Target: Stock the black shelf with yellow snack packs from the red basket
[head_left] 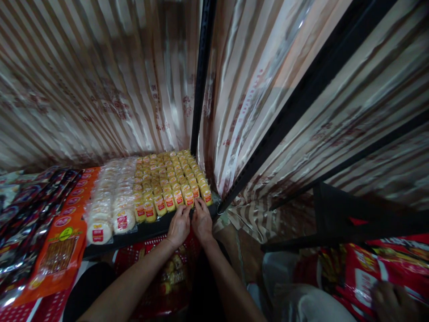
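Observation:
Both my hands reach forward to the front edge of the shelf. My left hand (179,223) is closed, its fingertips at the bottom of a yellow snack packet (188,195) with a red label. Right beside it, my right hand (202,220) has its fingers pinched at the front of the same row, partly covering the packets. These small yellow packets stand in several tight rows (164,172). Below my forearms, a red basket (130,259) holds more yellow packets (174,268), partly hidden by my arms.
Left of the yellow rows stand round white packets (99,230), an orange snack pack (63,250) and dark shiny packs (30,210). Black shelf posts (201,80) rise before striped sheeting (134,89). At lower right, another person's hand (390,297) touches red bags (363,273).

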Motion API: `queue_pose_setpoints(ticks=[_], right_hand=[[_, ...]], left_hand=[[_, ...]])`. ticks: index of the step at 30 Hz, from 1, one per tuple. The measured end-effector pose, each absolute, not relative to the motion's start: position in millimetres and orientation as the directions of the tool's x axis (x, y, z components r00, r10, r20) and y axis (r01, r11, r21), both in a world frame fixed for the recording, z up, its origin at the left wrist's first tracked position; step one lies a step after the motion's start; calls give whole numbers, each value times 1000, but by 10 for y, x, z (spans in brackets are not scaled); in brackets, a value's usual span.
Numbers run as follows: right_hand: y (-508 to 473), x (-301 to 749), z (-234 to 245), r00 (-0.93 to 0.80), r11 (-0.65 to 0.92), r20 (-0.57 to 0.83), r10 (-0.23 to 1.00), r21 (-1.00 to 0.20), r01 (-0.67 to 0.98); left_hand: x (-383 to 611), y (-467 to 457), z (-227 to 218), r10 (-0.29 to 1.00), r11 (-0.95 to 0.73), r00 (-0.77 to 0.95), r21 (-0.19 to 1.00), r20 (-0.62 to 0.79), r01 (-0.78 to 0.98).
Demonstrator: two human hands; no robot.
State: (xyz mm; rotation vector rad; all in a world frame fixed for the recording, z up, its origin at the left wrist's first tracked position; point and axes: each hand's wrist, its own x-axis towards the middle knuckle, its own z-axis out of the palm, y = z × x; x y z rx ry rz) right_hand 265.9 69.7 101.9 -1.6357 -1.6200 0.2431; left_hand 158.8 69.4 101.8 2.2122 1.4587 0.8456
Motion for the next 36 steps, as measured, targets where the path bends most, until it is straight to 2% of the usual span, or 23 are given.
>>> queue_pose_setpoints(ticks=[17,25,30,36], right_hand=[[727,2647,990,204,117,377,903,-674,730],[618,2686,882,211,204,435,875,-728,654],[480,2713,953,306,194,495,813,-726,660],[528,2751,1043,354,164,464,812,-763,625]], left_hand=[[1561,673,967,896,-443,317,582,311,681],[1546,632,999,903,-429,310,582,298,690],[1535,578,992,898,-437,307,559,315,705],[1513,604,1021,862,-503,385,458,330,733]])
